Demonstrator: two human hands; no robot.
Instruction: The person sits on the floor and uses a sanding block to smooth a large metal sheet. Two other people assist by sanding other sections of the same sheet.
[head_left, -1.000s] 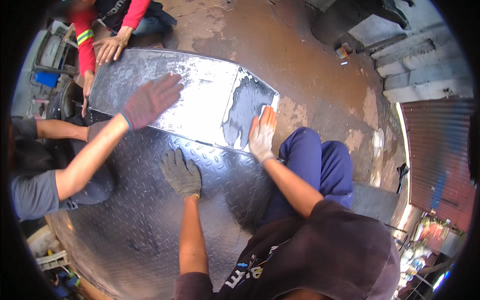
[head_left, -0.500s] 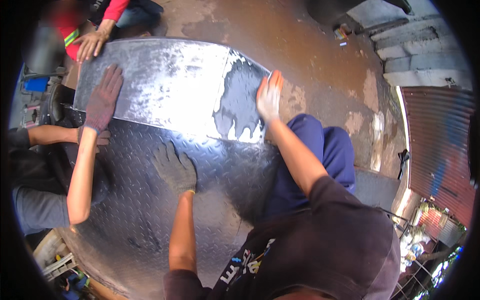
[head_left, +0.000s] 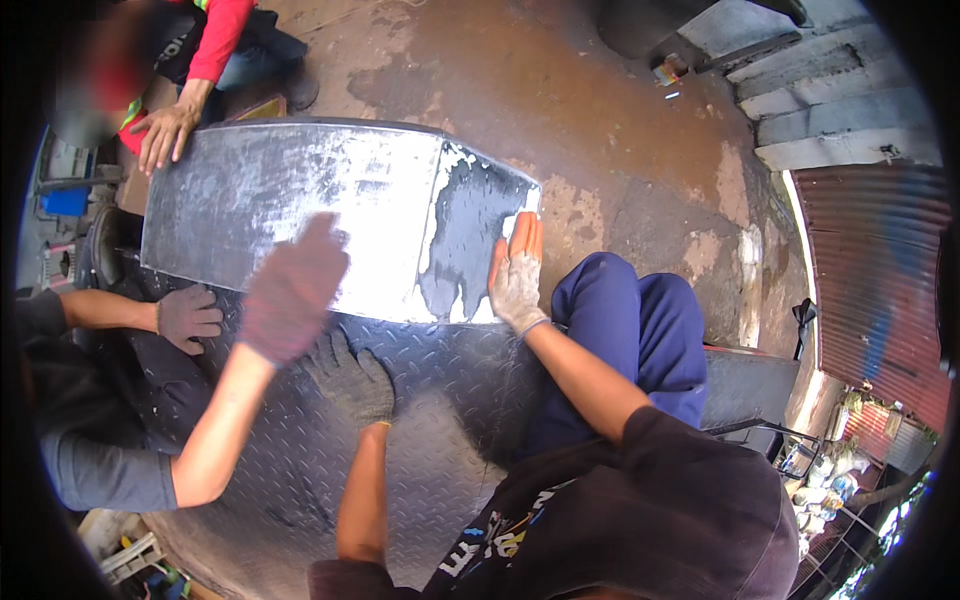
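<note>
My left hand (head_left: 354, 382), in a dark grey knit glove, lies flat with fingers spread on a black diamond-plate sheet (head_left: 430, 385). Above it stands a long metal panel (head_left: 200, 205), shiny and scuffed, with dark grey peeling patches and white edges at its right end. Against that right end rests my right hand (head_left: 518, 275), its white and orange glove stretched out with fingers straight. A co-worker's maroon-gloved hand (head_left: 297, 290), smeared by motion, is over the panel's middle. That person's other gloved hand (head_left: 190, 318) rests on the plate's left side.
Another person in red sleeves has a bare hand (head_left: 168, 133) on the panel's far left corner. Beyond lies a stained brown floor (head_left: 480, 70). Rusty corrugated sheeting (head_left: 870, 290) stands at the right. A blue container (head_left: 65, 203) sits at far left.
The panel appears lower in view. My right hand has come down along its right end. The co-worker's maroon glove has swept rightward over the panel. My left hand stays on the plate.
</note>
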